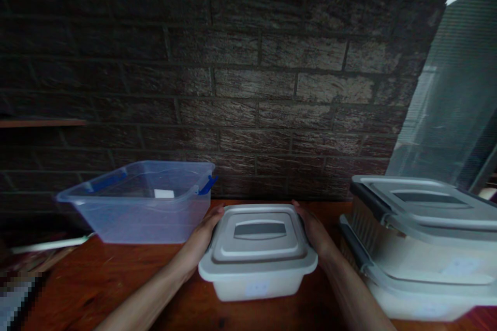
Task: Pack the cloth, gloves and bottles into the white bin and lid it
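A white lidded storage box (258, 264) with a grey inset on its lid (259, 230) sits at the middle of the wooden table. My left hand (205, 232) lies along the box's left side, its fingertips showing at the far left corner. Against the right side rests my right hand (312, 227), with fingertips at the far right corner. Together they clasp the box from both sides, the lid level and in place. Most of the fingers are hidden behind the lid's edges.
To the left stands an open clear bin (143, 217) with blue latches and a white piece inside. Two larger lidded boxes are stacked at the right, an upper one (435, 245) on a lower one (411, 297). A dark brick wall (256, 83) rises behind the table (97, 279).
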The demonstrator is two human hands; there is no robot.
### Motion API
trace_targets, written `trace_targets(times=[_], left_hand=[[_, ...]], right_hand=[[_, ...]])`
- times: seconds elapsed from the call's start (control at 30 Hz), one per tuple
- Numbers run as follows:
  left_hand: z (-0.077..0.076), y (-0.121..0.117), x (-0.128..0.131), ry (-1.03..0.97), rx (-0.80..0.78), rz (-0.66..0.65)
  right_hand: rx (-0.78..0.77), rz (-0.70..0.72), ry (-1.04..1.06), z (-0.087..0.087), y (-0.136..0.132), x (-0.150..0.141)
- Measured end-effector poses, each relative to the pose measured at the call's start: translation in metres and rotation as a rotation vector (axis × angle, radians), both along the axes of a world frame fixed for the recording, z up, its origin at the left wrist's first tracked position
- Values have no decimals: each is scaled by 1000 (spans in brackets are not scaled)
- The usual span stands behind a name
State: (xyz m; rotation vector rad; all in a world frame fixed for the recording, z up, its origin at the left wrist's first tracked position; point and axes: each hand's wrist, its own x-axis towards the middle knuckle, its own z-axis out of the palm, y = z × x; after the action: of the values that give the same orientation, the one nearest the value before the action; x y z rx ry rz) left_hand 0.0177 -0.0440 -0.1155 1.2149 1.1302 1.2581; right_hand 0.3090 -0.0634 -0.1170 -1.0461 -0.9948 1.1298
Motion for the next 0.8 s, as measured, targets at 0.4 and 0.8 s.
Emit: trace_targets(times=[0.4, 0.8], left_hand=[[7, 12, 8, -317, -160, -138], [3, 22, 0, 159, 15, 85]], right_hand=[[-103, 52, 197, 3, 10, -3], [27, -75, -52, 6, 12, 1]])
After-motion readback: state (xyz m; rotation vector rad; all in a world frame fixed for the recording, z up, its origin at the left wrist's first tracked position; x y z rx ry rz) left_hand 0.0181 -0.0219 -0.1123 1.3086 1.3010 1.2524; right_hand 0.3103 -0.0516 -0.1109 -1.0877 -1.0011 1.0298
